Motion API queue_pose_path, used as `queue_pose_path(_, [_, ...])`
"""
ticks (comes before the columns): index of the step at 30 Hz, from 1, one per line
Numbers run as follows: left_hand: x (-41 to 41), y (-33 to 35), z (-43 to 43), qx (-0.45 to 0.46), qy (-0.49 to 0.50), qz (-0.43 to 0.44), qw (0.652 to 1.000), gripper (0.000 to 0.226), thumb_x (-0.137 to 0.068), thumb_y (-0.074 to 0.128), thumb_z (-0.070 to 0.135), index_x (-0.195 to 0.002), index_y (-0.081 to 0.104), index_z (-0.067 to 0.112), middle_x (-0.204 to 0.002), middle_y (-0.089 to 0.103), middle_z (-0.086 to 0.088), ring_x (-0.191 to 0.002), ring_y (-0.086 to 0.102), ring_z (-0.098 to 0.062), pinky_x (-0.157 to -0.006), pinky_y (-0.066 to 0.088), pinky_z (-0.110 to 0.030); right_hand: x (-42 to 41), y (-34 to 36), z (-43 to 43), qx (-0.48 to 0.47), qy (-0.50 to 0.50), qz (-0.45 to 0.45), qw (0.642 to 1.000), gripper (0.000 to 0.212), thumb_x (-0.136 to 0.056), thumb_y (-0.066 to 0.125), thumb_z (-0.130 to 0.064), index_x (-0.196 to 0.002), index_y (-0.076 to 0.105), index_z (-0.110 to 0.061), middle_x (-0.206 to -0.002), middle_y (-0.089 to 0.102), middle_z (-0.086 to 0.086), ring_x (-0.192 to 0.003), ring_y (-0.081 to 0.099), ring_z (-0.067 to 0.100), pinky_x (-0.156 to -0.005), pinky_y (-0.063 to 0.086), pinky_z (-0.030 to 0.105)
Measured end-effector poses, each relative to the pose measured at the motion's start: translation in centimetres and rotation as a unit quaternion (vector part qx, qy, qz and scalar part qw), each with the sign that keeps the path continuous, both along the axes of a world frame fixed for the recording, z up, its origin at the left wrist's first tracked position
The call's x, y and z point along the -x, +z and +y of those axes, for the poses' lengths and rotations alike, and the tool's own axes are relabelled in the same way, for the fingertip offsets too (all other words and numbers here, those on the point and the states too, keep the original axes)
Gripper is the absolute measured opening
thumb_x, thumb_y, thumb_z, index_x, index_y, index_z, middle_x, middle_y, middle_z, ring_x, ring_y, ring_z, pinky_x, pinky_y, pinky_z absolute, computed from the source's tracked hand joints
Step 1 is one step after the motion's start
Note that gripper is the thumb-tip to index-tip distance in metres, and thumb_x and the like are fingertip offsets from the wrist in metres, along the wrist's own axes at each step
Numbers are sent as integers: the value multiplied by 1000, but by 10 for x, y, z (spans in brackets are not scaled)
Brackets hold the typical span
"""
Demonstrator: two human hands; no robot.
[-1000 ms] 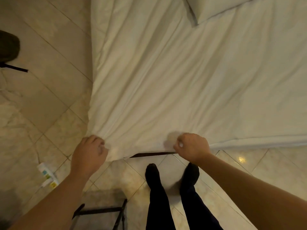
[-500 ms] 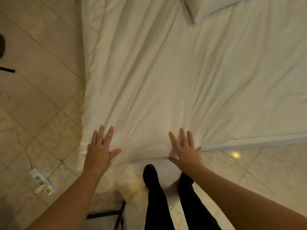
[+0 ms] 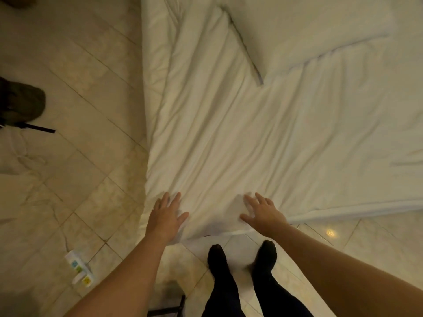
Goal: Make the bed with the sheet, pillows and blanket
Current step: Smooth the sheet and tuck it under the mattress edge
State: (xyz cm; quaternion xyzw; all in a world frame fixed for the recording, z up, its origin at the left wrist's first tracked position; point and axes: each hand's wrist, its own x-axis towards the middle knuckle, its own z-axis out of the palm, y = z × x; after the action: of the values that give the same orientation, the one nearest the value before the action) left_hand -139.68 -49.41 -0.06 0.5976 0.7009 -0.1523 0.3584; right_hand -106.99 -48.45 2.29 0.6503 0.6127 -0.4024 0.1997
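Head view: bed corner sits bottom centre. The left edge of the white creased sheet (image 3: pixel 251 145) runs straight up the frame, and the near hem goes off right with a raised seam. It could be the blanket rather than the sheet; cloth layers are hard to tell apart here. The cloth covers the whole visible bed, draped over the corner. White rectangular pillow (image 3: pixel 309 30) lies on it top right, well apart from the hands.

Open room: beige tiled floor (image 3: pixel 80 76) is wide on the left, with a narrower strip along the near edge. On the floor left are a dark green bag with a black strap (image 3: pixel 20 106) and a small white box with coloured labels (image 3: pixel 79 268). Black-socked feet (image 3: pixel 217 255) stand just off the hem.

Both bare forearms reach forward from the bottom, roughly parallel.

Left hand (image 3: pixel 166 217) lies palm down at the corner, fingers straight and spread, pressing flat on the sheet. Right hand (image 3: pixel 263 212) is the same, flat on the sheet just inside the near hem. Neither hand grips anything.
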Motion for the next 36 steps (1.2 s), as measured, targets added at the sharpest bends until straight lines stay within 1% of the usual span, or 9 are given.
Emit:
queue_pose_path(3, [-1, 35, 13, 1, -17, 8, 1000, 75, -103, 39, 66, -165, 6, 40, -175, -1, 1, -160, 6, -29, -128, 19, -43, 4, 30, 13, -9, -14, -2, 1000, 80, -95, 46, -68, -161, 12, -38, -170, 10, -3, -155, 11, 27, -116, 36, 55])
queue_pose_path(9, [-2, 96, 34, -18, -17, 9, 1000, 68, -105, 36, 63, -165, 11, 42, -175, 2, 2, -159, 7, -27, -127, 21, -43, 9, 81, 40, -29, -49, 11, 998, 79, -95, 46, -68, -161, 16, -35, -169, 17, 2, -154, 15, 29, -115, 37, 56])
queue_pose_path(13, [-5, 121, 41, -32, 10, 10, 999, 67, -105, 37, 62, -165, 15, 41, -174, 8, 1, -159, 11, -27, -127, 23, -43, 11, 100, 47, -20, -48, 18, 998, 80, -96, 46, -66, -162, 17, -32, -168, 20, 5, -153, 18, 33, -115, 36, 55])
queue_pose_path(17, [-7, 147, 51, -33, 9, 5, 999, 66, -106, 36, 59, -165, 14, 41, -174, 5, 2, -159, 7, -27, -128, 19, -43, 17, 119, 55, -21, -47, 23, 998, 79, -97, 47, -64, -162, 17, -32, -168, 20, 4, -152, 20, 32, -114, 36, 54])
queue_pose_path(20, [1, 164, 69, -38, 14, -4, 999, 65, -107, 35, 59, -165, 14, 41, -175, 4, 2, -160, 6, -27, -128, 19, -43, 28, 131, 60, -15, -49, 27, 998, 79, -97, 47, -63, -162, 17, -31, -168, 20, 5, -152, 21, 33, -116, 34, 52])
queue_pose_path(24, [27, 175, 111, -51, -1, -5, 999, 64, -106, 36, 58, -164, 15, 42, -174, 8, 0, -159, 9, -28, -126, 23, -46, 54, 135, 74, -14, -73, 19, 997, 79, -97, 47, -64, -162, 17, -32, -168, 21, 5, -152, 22, 33, -115, 36, 52])
queue_pose_path(30, [90, 170, 197, -56, -66, -25, 996, 63, -106, 37, 58, -164, 18, 44, -174, 8, -2, -158, 13, -34, -127, 20, -48, 126, 131, 109, -37, -157, 10, 987, 78, -98, 47, -63, -162, 17, -30, -167, 22, 7, -151, 24, 34, -116, 34, 52])
queue_pose_path(33, [124, 171, 236, -56, -125, -41, 990, 62, -105, 35, 58, -163, 17, 45, -174, 9, -1, -156, 17, -34, -126, 24, -50, 168, 132, 122, -50, -226, 9, 973, 78, -98, 48, -62, -162, 17, -30, -167, 22, 7, -151, 25, 34, -116, 34, 51])
queue_pose_path(36, [162, 182, 267, -55, -180, -50, 981, 61, -106, 39, 55, -163, 21, 42, -174, 10, -1, -157, 15, -34, -125, 24, -48, 210, 139, 124, -58, -293, 6, 954, 77, -98, 49, -61, -162, 19, -30, -166, 24, 7, -149, 28, 36, -116, 34, 52])
